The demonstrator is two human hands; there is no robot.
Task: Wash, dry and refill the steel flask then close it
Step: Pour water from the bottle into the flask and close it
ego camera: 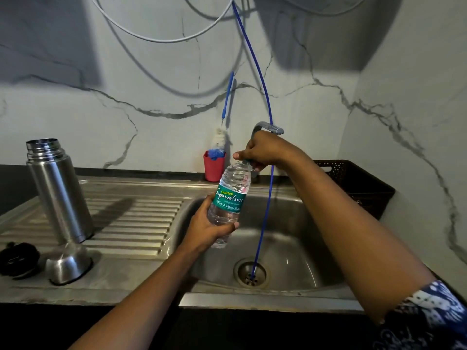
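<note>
Steel flask is standing upright and uncapped on the ribbed drainboard at the left, its black stopper and steel cup lid lying just in front. Over the sink basin, the left hand is wrapping its fingers round a tilted plastic water bottle, while the right hand is closing its fingers on the bottle's cap. A blue hose is hanging into the drain.
</note>
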